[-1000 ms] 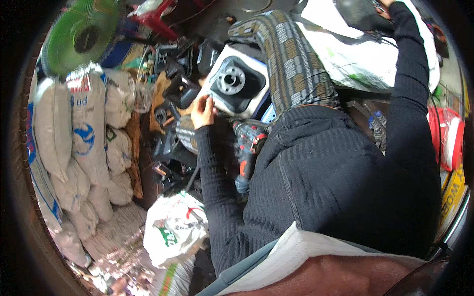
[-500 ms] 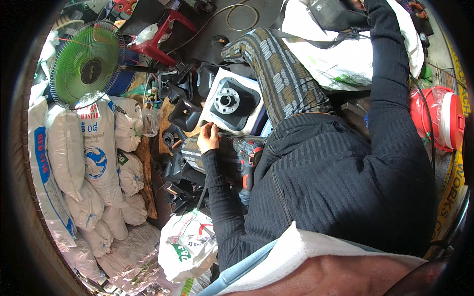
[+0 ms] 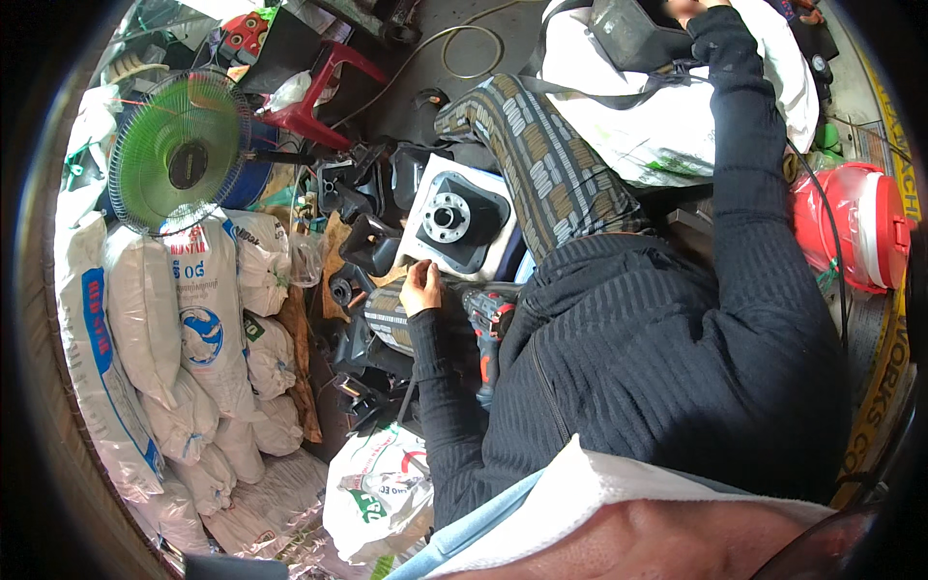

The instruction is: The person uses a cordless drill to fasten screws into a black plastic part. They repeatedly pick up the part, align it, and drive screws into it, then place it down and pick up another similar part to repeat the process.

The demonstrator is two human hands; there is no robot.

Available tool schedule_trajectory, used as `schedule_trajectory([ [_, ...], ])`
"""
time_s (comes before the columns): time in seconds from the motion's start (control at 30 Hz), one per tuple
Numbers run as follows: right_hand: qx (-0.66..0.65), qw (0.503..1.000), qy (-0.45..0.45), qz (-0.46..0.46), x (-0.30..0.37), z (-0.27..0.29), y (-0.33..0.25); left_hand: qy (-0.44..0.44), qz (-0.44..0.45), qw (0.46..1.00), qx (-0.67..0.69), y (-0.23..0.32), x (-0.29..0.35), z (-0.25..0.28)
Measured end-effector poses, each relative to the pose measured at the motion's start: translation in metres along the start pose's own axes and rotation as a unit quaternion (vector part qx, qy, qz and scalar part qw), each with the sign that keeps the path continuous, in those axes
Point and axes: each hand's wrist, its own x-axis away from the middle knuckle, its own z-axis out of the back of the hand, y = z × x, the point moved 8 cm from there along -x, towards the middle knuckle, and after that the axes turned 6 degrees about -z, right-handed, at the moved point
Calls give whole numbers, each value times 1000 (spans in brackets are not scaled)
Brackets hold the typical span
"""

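Observation:
My left hand (image 3: 420, 288) is closed in a pinch beside the near left corner of a white block (image 3: 414, 235); whatever it may hold is too small to make out. On that block lies a black square plastic housing (image 3: 480, 263) with a silver round flange (image 3: 447, 217) at its centre. At the top edge, partly cut off, my right hand (image 3: 684, 10) grips a black plastic housing (image 3: 633, 37) above a white sack (image 3: 619, 130). A cordless drill (image 3: 486, 333) rests against my lap, right of my left forearm.
A green fan (image 3: 184, 159) stands at the left, above stacked white sacks (image 3: 208, 329). Several loose black housings (image 3: 369, 242) lie left of the block. A red stool (image 3: 324, 92) is further back, a red-and-white container (image 3: 851, 227) at the right, a plastic bag (image 3: 377, 493) by my left elbow.
The view has shifted slightly, so most things sit a little lower. My right hand and its black housing have moved slightly left. My left hand keeps its pinch by the block's corner.

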Motion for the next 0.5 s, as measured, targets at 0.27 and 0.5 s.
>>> schedule_trajectory([
  [0.27, -137, 990, 32, 30, 9, 5, -3, -18, 9, 999, -49, 3, -1, -7],
  [0.5, -528, 837, -118, 90, 6, -69, -57, -131, 50, 990, 24, 37, 26, 2],
])
